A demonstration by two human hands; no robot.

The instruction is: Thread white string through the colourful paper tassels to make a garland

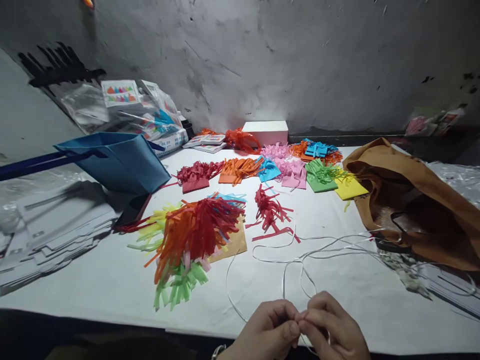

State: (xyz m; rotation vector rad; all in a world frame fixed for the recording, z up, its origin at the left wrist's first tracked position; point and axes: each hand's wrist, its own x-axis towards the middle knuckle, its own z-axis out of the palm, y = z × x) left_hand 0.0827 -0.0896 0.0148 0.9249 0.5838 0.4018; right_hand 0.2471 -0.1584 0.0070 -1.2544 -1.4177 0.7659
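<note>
Left hand (pixel 268 327) and right hand (pixel 333 327) are nearest the camera, low and right of centre, at the front edge of the worktop (pixel 123 290). Left wrist carries a metallic band (pixel 218 352). Fingers (pixel 289 331) of both hands are drawn together, tip to tip, on thin white cord (pixel 300 260); the exact pinched piece is hidden. Cord position relative to the fingers: one strand curves in from the left, two strands run in from just beyond, and a short length shows below the fingertips. Remaining cord lies in loose loops beyond the hands, trailing right.

Surroundings, left to right: stacked white sheets (pixel 48 230); blue bag (pixel 116 162), open at the top; large multicoloured fringe pile (pixel 202 225), partly over a tan sheet (pixel 238 242); crimson bundle (pixel 195 184); orange bundle (pixel 228 175); loose red fringe (pixel 269 207), well beyond the fingers; pink bundle (pixel 294 175); green bundle (pixel 321 180), touching a yellow bundle (pixel 350 187); brown bag (pixel 416 187), slumped at far right, cord reaching its near side.
</note>
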